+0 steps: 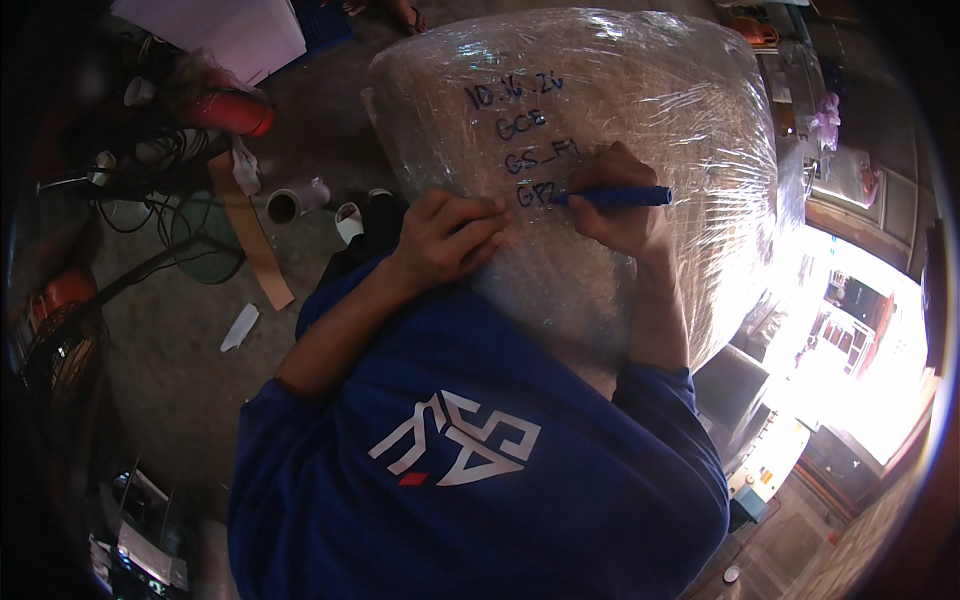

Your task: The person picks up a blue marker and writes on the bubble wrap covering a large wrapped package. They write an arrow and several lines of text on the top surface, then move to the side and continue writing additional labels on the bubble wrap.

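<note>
A large bulky bundle point(640, 110) wrapped in clear stretch film stands in front of me, brown showing through the film. Several lines of dark handwriting point(520, 122) run down its left part. My right hand point(622, 205) grips a blue marker point(635, 196), its tip touching the film at the end of the lowest line. Just left of that line, my left hand point(450, 238) rests against the film with loosely bent fingers, a little apart, and nothing visible in them. Whatever is inside the wrap cannot be made out clearly.
On the floor at left lie a cardboard strip point(250, 235), a white scrap point(239, 327) and a roll core point(284, 206). Farther left are a fan-like stand point(207, 245), dark cables and a red container point(230, 110). Another person's foot point(412, 18) shows at the top.
</note>
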Demonstrator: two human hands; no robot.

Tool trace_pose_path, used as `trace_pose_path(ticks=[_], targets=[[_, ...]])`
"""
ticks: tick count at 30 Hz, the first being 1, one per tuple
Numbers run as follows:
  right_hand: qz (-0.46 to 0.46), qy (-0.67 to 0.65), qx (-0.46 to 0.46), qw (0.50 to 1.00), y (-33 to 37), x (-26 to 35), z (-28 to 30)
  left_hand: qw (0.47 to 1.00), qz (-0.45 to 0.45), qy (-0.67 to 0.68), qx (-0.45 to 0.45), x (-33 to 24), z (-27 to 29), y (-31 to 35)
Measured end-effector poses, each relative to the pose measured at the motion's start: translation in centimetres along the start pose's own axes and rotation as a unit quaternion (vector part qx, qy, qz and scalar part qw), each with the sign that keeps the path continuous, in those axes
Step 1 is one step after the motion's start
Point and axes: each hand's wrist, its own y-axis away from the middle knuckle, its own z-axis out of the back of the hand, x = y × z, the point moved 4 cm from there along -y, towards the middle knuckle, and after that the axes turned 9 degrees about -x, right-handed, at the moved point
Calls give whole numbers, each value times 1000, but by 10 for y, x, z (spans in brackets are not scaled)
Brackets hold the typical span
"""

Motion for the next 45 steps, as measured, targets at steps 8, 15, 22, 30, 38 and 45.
trace_pose_path(ticks=[8,15,22,30,38,45], targets=[[-211,-31,-50,976,12,-9,5,1000,-1,0,3,0,0,1],[-99,-50,-52,992,6,-5,5,1000,2,0,4,-1,1,0],[-167,-17,-76,983,13,-6,9,1000,2,1,3,-2,1,2],[-156,-40,-77,984,14,-16,18,1000,-4,-1,-7,0,-1,1],[-98,-45,-53,993,15,-19,19,1000,2,6,-2,0,-1,1],[-220,2,-50,974,19,-21,20,1000,-2,0,-2,0,0,1]])
